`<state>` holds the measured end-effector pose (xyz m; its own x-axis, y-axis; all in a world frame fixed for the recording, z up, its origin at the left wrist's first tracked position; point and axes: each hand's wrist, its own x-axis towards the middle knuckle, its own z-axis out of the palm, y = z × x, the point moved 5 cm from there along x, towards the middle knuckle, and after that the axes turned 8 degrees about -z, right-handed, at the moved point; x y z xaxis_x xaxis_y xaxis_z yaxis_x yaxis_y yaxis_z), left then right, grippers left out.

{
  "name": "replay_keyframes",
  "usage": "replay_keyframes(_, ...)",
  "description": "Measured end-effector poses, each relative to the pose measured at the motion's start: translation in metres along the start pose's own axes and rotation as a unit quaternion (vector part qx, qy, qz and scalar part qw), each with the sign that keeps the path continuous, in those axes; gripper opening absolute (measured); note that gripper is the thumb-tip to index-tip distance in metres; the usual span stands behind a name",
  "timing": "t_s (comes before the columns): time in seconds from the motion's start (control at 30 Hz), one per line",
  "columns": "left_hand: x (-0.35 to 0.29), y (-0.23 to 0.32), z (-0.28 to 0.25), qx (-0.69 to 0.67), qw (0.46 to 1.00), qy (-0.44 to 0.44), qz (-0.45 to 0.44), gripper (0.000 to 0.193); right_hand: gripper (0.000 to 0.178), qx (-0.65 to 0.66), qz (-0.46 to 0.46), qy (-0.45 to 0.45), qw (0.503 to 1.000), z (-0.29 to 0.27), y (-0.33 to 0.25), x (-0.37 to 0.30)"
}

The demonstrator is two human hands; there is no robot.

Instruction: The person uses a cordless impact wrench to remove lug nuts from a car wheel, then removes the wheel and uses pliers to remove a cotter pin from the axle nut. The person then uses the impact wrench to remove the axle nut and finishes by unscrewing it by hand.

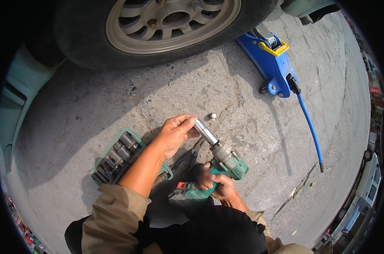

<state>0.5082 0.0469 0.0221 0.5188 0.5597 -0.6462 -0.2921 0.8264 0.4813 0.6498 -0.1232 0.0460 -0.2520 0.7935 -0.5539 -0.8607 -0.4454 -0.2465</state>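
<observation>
Two hands (171,136) (225,188) hold the green wrench (234,165) between them.

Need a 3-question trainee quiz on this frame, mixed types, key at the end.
1. Open: What is the person's left grip touching?
2. True or false: In the picture, the green socket case lies to the right of the power wrench.
3. Multiple choice: What colour is the long handle of the floor jack?
A) yellow
B) blue
C) green

Key:
1. The silver socket on the nose of the power wrench.
2. False; it lies to the left.
3. B
</observation>
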Motion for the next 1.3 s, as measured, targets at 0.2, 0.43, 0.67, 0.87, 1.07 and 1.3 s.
replay_keyframes(0.2,-0.003,0.007,-0.003,-0.01,1.0,-0.007,0.024,0.028,0.042,-0.061,-0.024,-0.002,0.998,0.004,-0.009,0.006)
replay_keyframes(0.43,-0.004,0.01,0.004,-0.03,0.998,-0.012,0.062,0.033,0.043,-0.198,-0.042,0.028,0.979,0.022,-0.046,0.007)
replay_keyframes(0.67,0.001,-0.01,0.008,-0.075,0.996,0.008,0.052,0.033,0.043,-0.299,-0.027,0.046,0.953,0.013,-0.073,0.003)
replay_keyframes(0.87,-0.011,0.009,-0.005,0.062,0.995,0.074,0.0,0.061,0.033,-0.556,-0.07,0.137,0.817,0.006,-0.106,-0.025)
replay_keyframes(1.07,-0.004,0.008,-0.031,0.129,0.983,0.134,-0.002,0.055,0.045,-0.886,-0.194,0.122,0.403,-0.019,-0.138,-0.001)
replay_keyframes(1.3,-0.01,0.024,-0.041,0.153,0.971,0.182,0.021,0.043,0.026,-0.953,-0.193,0.042,0.23,-0.03,-0.143,0.001)
